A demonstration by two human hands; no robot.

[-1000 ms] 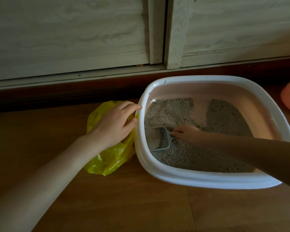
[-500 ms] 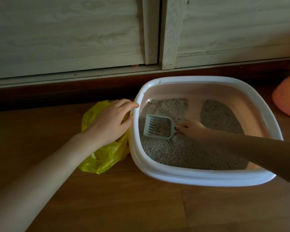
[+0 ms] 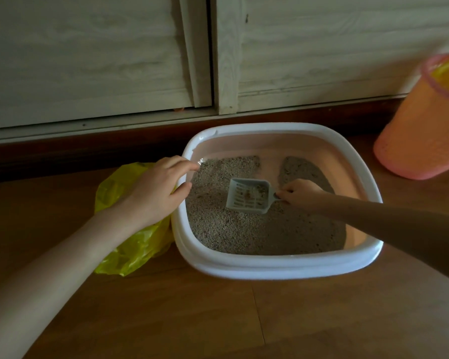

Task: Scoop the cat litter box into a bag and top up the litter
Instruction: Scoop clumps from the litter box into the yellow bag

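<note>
A white-rimmed litter box (image 3: 278,266) with pink inner walls sits on the wooden floor, holding grey litter (image 3: 244,234) with a bare patch near the back. My right hand (image 3: 300,194) grips the handle of a pale slotted scoop (image 3: 249,196), held level above the litter with a few clumps in it. My left hand (image 3: 157,191) rests on the box's left rim, fingers curled over the edge. A crumpled yellow plastic bag (image 3: 130,244) lies on the floor just left of the box, partly under my left hand.
A pink-orange waste bin (image 3: 420,130) with a yellow liner stands at the right, close to the box's back corner. Pale wooden cabinet doors (image 3: 88,60) and a dark baseboard run behind the box. Wooden floor (image 3: 218,320) spreads in front.
My right hand has lifted the scoop out of the litter and carried it toward the box's middle. The left hand stays on the rim. The view has shifted, showing more of the bin.
</note>
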